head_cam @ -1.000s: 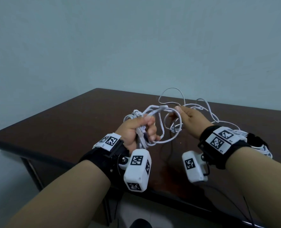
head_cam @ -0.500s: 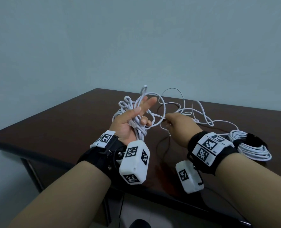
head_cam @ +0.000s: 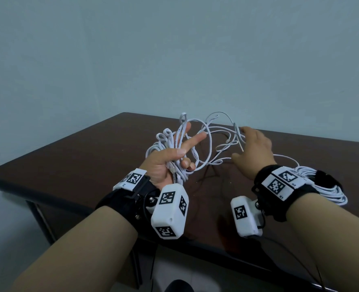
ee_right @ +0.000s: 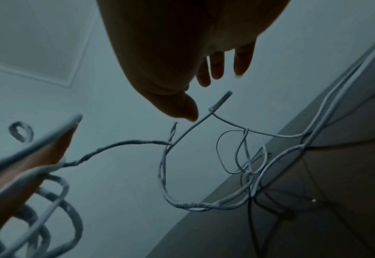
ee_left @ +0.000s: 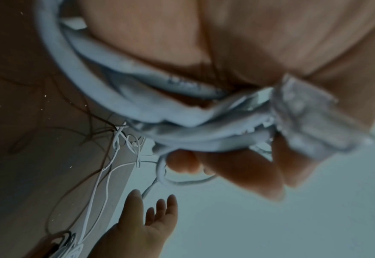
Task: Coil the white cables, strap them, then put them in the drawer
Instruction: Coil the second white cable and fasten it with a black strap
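Left hand [head_cam: 166,163] above table [head_cam: 86,165] middle, lower fingers curled round white cable [head_cam: 208,148] loops, 2 straight. Right hand [head_cam: 253,152] spread, gripping nothing, beside loose strands. Strapped coil [head_cam: 330,190] near right edge.

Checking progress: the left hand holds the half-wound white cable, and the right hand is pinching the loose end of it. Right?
Not quite. The left hand does hold the half-wound white cable, but the right hand pinches nothing: the right wrist view shows its fingers spread, apart from the loose end.

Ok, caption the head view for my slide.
Left hand holds a half-wound white cable while the open right hand reaches for its loose loops; a strapped coil lies beside.
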A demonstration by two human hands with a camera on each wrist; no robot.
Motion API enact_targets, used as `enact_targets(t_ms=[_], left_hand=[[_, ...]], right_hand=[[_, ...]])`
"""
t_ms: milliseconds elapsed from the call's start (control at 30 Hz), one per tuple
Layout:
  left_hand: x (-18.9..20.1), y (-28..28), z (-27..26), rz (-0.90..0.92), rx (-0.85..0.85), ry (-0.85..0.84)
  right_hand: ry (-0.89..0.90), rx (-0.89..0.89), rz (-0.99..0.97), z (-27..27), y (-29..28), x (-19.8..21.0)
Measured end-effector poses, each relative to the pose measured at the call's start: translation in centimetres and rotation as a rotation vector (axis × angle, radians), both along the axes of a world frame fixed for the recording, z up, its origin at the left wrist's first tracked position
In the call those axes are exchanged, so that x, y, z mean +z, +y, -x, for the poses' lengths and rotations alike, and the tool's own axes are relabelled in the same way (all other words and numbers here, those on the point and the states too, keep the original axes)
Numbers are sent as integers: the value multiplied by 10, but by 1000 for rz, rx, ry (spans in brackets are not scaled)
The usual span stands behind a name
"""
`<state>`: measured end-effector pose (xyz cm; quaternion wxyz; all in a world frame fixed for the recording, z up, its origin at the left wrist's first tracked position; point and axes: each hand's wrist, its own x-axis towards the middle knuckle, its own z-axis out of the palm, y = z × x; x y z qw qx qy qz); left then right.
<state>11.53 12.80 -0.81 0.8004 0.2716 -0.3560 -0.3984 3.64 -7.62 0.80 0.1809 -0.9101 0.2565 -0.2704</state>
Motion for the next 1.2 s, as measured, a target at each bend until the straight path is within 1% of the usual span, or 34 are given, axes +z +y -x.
enact_targets(t_ms=[267, 367, 533, 633, 733, 833, 900, 967, 1033, 1133, 1200], left_hand=[[2, -1, 3, -64, -9, -24], [3, -1, 2, -85, -46, -44], [5, 1, -1, -91, -75, -66], [6, 4, -6, -59, -68, -85], [5, 8, -10, -62, -68, -108], [2, 13, -14, -114, -140, -91], [1, 19, -18, -191, -162, -90], [-1, 23, -20, -296, -107, -107], [1, 25, -19, -379, -3, -108], [6, 23, -17, -465, 180, -100], [8, 22, -18, -481, 278, -71]], right_hand=[[7, 122, 65, -14, 6, 2], [62, 152, 81, -20, 9, 7], [208, 197, 192, -28, 14, 11], [220, 108, 170, -27, 10, 10], [218, -54, 274, -23, 4, 13], [202, -185, 298, -16, -3, 22], [210, -247, 313, -13, -12, 27], [217, -284, 361, -11, -20, 26], [243, -289, 405, -10, -25, 24], [341, -198, 435, -11, -24, 22], [394, -122, 406, -8, -22, 22]])
